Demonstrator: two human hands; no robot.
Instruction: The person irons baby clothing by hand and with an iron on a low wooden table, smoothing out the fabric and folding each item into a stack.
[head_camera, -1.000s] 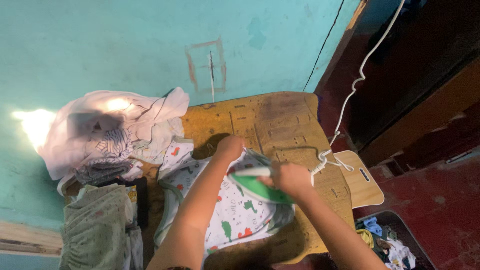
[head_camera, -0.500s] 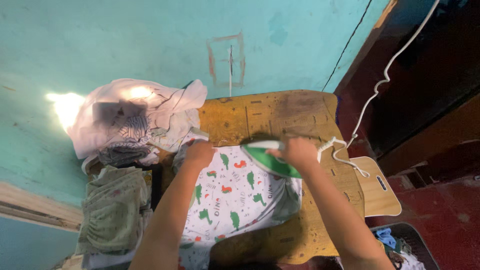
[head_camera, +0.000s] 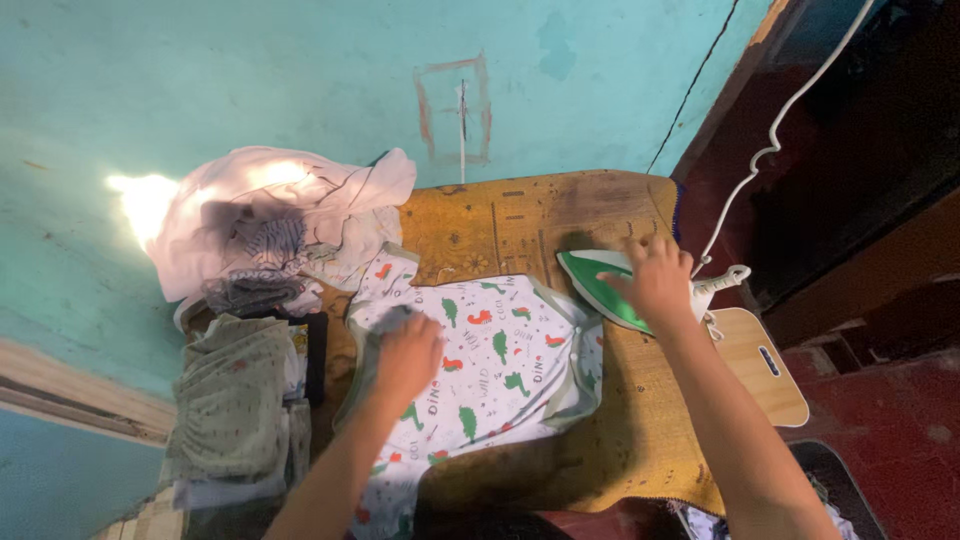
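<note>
The right hand (head_camera: 655, 280) is closed over the handle of one green-and-white iron (head_camera: 605, 285), fingers curled round it; the left hand (head_camera: 405, 355) lies nearly flat, fingers loosely bent, pressing on one small white shirt (head_camera: 490, 370); the iron sits at the shirt's two o'clock edge, touching it. The shirt is spread on a mustard-yellow patterned cloth (head_camera: 640, 430) covering the board, printed with green and red dinosaurs, grey trim at the sleeves. One white cord (head_camera: 775, 130) runs from the iron toward one o'clock. One heap of pale crumpled clothes (head_camera: 270, 215) lies at ten o'clock; one folded grey-green stack (head_camera: 230, 400) at eight o'clock; one wooden board (head_camera: 765, 365) at three o'clock.
</note>
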